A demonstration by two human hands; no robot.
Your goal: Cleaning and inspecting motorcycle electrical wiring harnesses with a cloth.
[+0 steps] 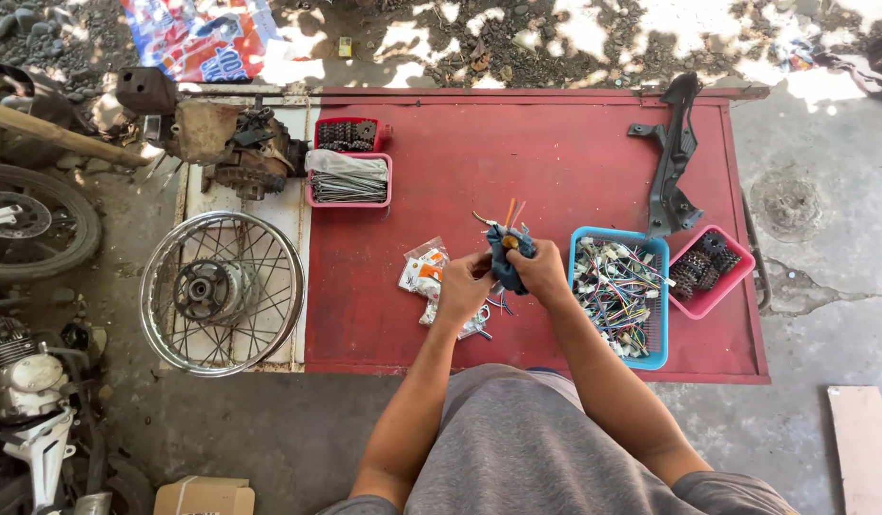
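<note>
Gripping a blue connector (509, 256) with orange wires over mid-tabletop (555, 162), both closed on it: left hand (460, 291) pinching its lower side, right hand (541, 272) wrapped round its body. Probably light, stiff plastic with limp, snag-prone wires; best held by the body. Blue basket (656, 250) of wiring just right, packets (424, 270) left.
</note>
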